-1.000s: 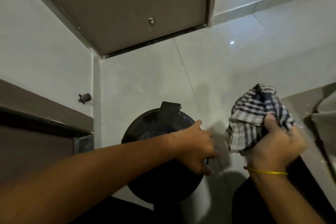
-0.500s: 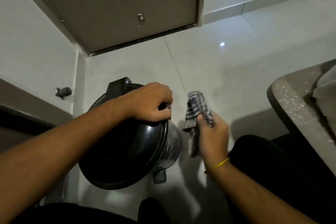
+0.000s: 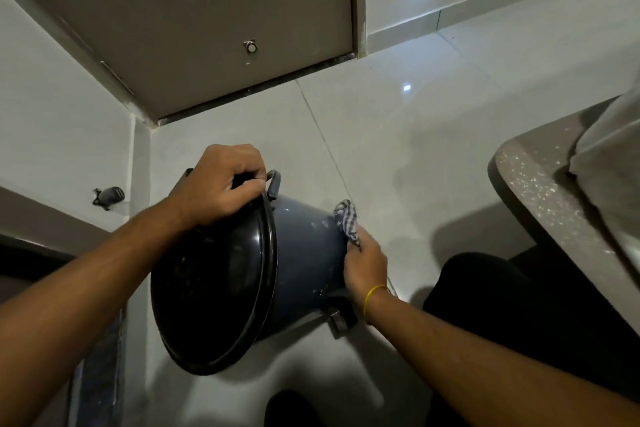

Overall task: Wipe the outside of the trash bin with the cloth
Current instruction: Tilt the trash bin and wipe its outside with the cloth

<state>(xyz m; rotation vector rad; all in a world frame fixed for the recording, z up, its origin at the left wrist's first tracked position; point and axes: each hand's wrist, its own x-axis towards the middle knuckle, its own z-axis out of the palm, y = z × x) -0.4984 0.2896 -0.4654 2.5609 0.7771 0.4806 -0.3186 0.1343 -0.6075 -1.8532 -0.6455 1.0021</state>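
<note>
A: What has changed in the last second?

B: The trash bin stood upright on the tiled floor then; now it is tipped over toward the person's left, lid side facing the camera and grey wall turned up and to the right. The left hand has gone from resting on the lid to a closed grip at the top of the rim, beside the carry handle.

A: And the cloth?

B: A second ago the checked cloth was held bunched up in the air, well clear of the bin. Now the right hand clutches it, fingers closed around the fabric, and presses it against the bin's outer wall near the base.

A: So wiping has started?

B: I'd judge it has only just begun: the cloth touches the wall, and pale specks show on the grey surface nearer the rim.

A: Anything inside the bin?

B: The black lid covers the opening, so the contents are hidden. The pedal sticks out low on the near side. The lid seems dusty, though the light is too dim to be sure
</note>
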